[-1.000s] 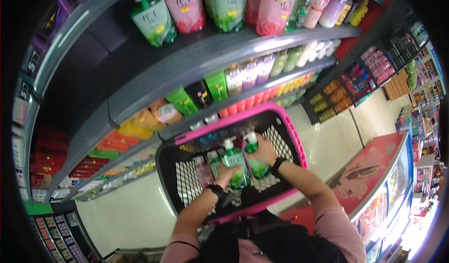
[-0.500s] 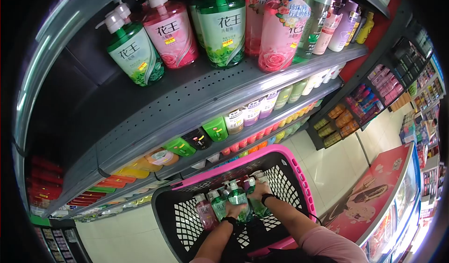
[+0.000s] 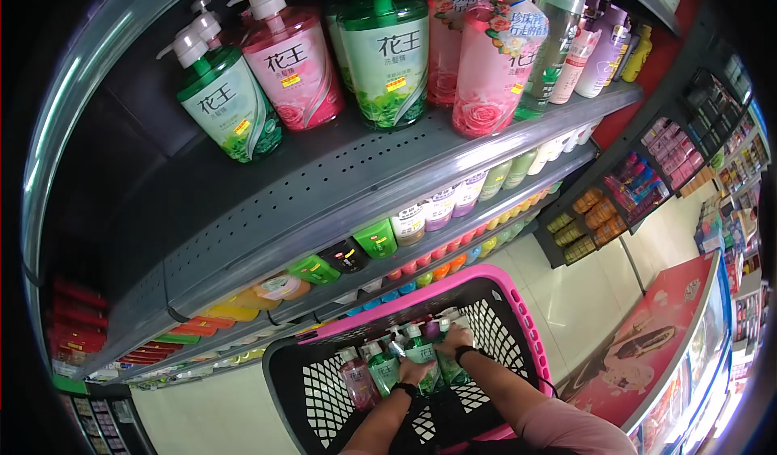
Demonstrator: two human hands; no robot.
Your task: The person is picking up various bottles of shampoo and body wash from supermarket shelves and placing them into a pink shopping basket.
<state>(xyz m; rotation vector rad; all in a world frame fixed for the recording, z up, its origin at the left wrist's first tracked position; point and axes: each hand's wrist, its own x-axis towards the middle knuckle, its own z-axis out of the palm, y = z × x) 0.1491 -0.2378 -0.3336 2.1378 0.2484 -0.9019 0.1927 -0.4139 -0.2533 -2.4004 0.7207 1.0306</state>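
Inside a black shopping basket with a pink rim stand several pump bottles. A pink bottle is at the left, beside a green bottle. My left hand is closed against the front of another green bottle; its fingertips are partly hidden. To the right, my right hand is bent round the upper part of a bottle at the back of the row, above a green bottle. Its fingers are partly hidden among the pump tops.
A dark shelf above the basket holds large green and pink pump bottles. Lower shelves carry smaller bottles and tubes. A red-sided display case stands at the right on the tiled floor.
My right hand has shifted slightly up and left over the bottles, and my left hand slightly right. The view has moved a little, so the shelf bottles appear lower.
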